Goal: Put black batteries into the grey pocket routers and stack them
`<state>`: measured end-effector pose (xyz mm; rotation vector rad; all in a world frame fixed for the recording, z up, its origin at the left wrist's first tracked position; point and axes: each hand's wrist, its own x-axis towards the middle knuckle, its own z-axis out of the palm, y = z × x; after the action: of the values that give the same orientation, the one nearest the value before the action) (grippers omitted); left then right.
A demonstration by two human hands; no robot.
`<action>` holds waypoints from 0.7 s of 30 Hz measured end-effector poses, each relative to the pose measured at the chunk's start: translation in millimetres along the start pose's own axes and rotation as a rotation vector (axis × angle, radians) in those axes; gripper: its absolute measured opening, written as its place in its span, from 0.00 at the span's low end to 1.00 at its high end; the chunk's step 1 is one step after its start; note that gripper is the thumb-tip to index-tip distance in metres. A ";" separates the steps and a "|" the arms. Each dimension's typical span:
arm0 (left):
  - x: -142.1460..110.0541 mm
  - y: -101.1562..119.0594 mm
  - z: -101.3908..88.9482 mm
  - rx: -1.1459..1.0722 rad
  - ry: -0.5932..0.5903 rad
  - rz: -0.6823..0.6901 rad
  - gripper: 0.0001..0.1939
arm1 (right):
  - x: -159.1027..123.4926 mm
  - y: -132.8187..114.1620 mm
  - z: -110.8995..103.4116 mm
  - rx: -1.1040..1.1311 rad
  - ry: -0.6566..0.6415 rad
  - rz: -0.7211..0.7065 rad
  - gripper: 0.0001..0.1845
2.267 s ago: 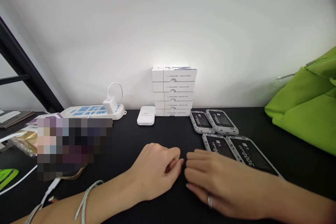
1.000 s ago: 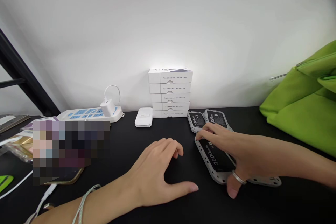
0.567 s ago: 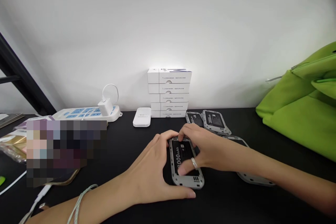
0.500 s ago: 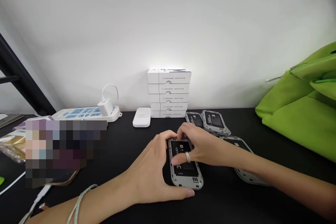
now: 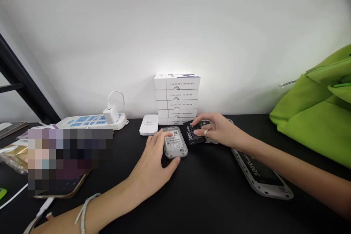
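My left hand [image 5: 153, 162] spans a grey device body [image 5: 177, 148], its fingers over the upper left edge and its thumb at the near edge. The body lies on the black table with its battery bay uncovered and a printed label showing inside. To the right, my right hand [image 5: 216, 128] pinches a flat black battery [image 5: 192, 138] marked 3000mAh, with a ring on one finger. This battery is apart from the body and overlaps other grey devices, mostly hidden behind the hand. Under my right forearm lies another grey device [image 5: 261, 175] with its battery in place.
White boxes [image 5: 182, 95] stand stacked against the wall, beside several stacked white covers [image 5: 149, 124]. A power strip [image 5: 93, 120] with a charger [image 5: 110, 114] sits at back left, above a partly blurred phone [image 5: 64, 186]. A green bag [image 5: 315, 106] fills the right side.
The battery has come out of the device body and moved right in my right hand. My left hand and the body have shifted back and left, baring the label in the bay.
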<state>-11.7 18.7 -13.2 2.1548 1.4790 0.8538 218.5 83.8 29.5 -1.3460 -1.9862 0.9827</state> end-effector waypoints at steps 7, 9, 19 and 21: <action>7.1 -10.3 2.6 0.034 0.040 0.048 0.10 | 3.8 7.5 -2.2 -0.291 -0.152 -0.150 0.34; 7.3 -10.3 2.4 0.032 0.032 0.036 0.09 | 2.4 9.1 -0.6 -0.417 -0.180 -0.177 0.37; 6.2 -8.9 2.9 0.038 0.041 0.043 0.14 | 2.4 15.3 -8.3 -0.653 -0.064 -0.349 0.27; 5.1 -6.8 2.3 0.050 0.025 0.029 0.16 | 5.1 13.9 -24.4 -0.690 -0.094 -0.221 0.37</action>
<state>-13.6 26.0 -17.8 2.2143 1.5003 0.8651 242.8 98.4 32.8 -1.3727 -2.6117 0.2549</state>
